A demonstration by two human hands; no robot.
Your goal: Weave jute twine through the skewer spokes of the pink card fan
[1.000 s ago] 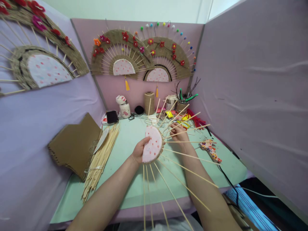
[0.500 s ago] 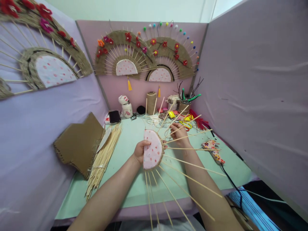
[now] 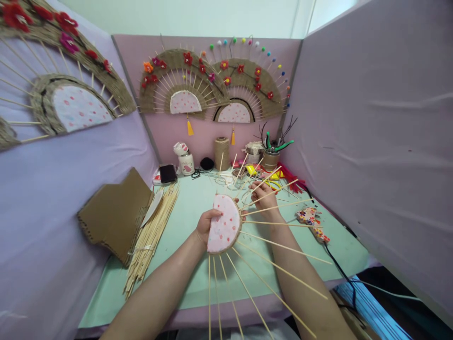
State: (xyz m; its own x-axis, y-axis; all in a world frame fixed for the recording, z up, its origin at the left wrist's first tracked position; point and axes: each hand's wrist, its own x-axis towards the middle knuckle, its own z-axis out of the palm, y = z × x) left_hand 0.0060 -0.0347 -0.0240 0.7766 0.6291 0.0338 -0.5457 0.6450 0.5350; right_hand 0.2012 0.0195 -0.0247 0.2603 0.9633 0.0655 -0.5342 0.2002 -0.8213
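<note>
My left hand [image 3: 204, 224] grips the straight edge of a half-round fan core [image 3: 224, 225], pink with red spots, held upright above the table. Long bamboo sticks [image 3: 279, 245] fan out from its rim toward me and to the right. Behind those spokes, my right hand [image 3: 262, 198] is closed in a pinch on thin jute twine that runs toward the core's rim; the twine itself is hard to see.
Folded cardboard [image 3: 113, 212] and a bundle of bamboo skewers [image 3: 152, 231] lie left on the green table [image 3: 184, 278]. A glue gun [image 3: 313, 223] with a black cord lies right. A twine spool [image 3: 221, 153], pliers cup [image 3: 271, 158] and phone [image 3: 167, 173] stand at the back. Finished fans hang on the walls.
The fan core has tilted slightly between frames and the spokes have swung with it. My right hand stays behind the spokes, shifted a little. The camera view moved slightly.
</note>
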